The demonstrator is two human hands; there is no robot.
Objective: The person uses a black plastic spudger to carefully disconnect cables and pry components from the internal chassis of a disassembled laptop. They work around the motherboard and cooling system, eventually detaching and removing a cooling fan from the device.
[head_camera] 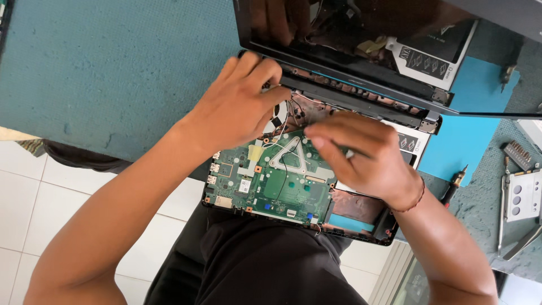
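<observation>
Dark trousers (254, 265) fill the bottom of my view, and the opened laptop base (361, 217) rests half on my lap, half on the teal table (113, 73). Its green board (271, 186) lies bare in the base, with thin wires (285, 164) running over it. My left hand (237, 104) is at the board's far edge by the hinge, fingers curled down together among the wires; whether they pinch one I cannot tell. My right hand (367, 155) lies over the board's right side, fingers bent and closed on a small pale piece (350, 153). Beyond them stands the lid (339, 34). Farther right lie a blue mat (468, 130), a screwdriver (454, 186) and a bit set (516, 153).
</observation>
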